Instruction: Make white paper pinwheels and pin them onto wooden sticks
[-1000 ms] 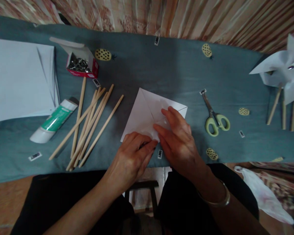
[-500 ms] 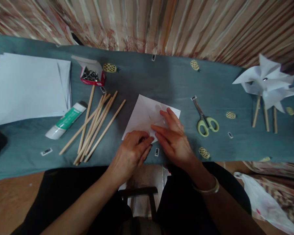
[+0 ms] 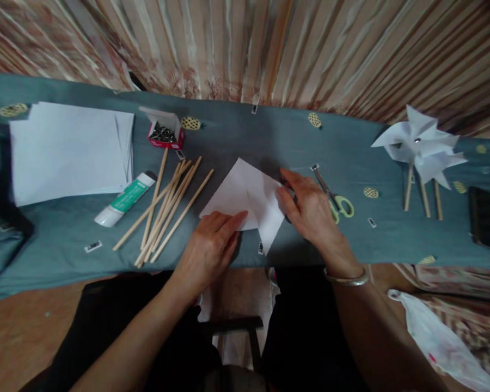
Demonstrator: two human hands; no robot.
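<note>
A white sheet of paper (image 3: 231, 190) lies at the middle of the table, with a slit near its centre and one pointed flap (image 3: 267, 226) angled toward the near edge. My left hand (image 3: 214, 237) grips its lower left part, thumb stretched over the surface and the other fingers curled. At the right edge of the sheet, my right hand (image 3: 308, 204) holds the paper with its thumb and fingers. Just behind the right hand lie scissors (image 3: 345, 206) with green handles, partly covered by that hand.
Left of the sheet are several wooden sticks (image 3: 169, 201), a green and white glue tube (image 3: 126, 198), a red box (image 3: 165, 133) of small metal pieces and a paper stack (image 3: 69, 152). At the right lie paper pinwheels (image 3: 422, 139) on sticks and a dark phone (image 3: 487, 218).
My right hand has moved from the paper's middle to its right edge. The right-hand flap now points toward me. My left hand stays on the lower left, and the view has shifted slightly.
</note>
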